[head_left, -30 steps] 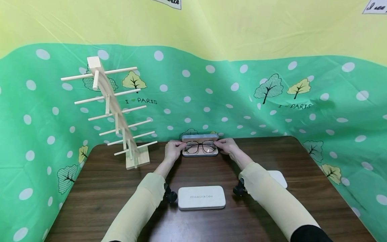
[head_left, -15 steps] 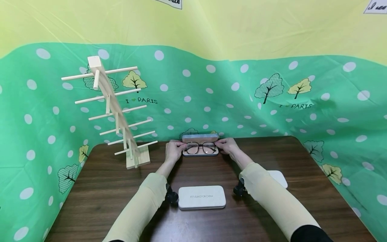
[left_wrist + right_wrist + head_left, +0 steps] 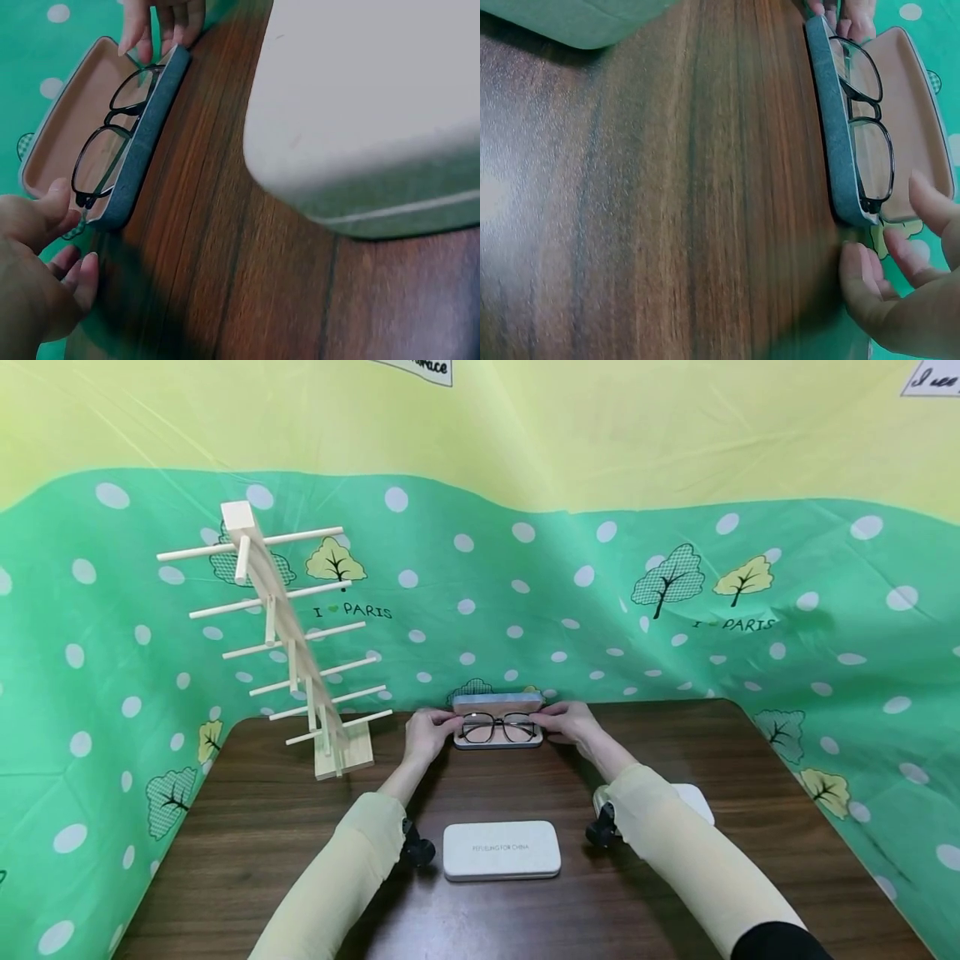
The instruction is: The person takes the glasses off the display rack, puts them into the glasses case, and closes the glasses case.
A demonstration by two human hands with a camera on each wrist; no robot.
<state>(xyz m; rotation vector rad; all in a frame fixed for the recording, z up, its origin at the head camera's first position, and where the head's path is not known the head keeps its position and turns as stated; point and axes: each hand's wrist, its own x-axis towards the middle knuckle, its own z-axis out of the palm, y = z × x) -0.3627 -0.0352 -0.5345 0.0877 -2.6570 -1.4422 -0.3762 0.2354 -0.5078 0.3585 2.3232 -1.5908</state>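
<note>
A pair of black-framed glasses [image 3: 498, 727] rests in an open blue-grey glasses case [image 3: 139, 169] with a pinkish lining, at the table's far edge. At the left end of the case is my left hand [image 3: 427, 735], thumb and fingers apart beside the frame's hinge [image 3: 85, 201]. My right hand [image 3: 572, 725] is at the other end; the right wrist view shows its fingers [image 3: 859, 274] spread and clear of the glasses. Neither hand appears to grip anything. The folded temples are partly hidden behind the case's front wall.
A closed white glasses case [image 3: 501, 850] lies in front, between the forearms. Another white case [image 3: 693, 803] is partly covered by the right sleeve. To the left stands a wooden peg rack [image 3: 288, 635]. A green patterned cloth [image 3: 570, 610] hangs behind the table.
Both hands have drawn slightly outward, away from the glasses, and the right forearm has shifted right. The glasses sit a little lower in the case.
</note>
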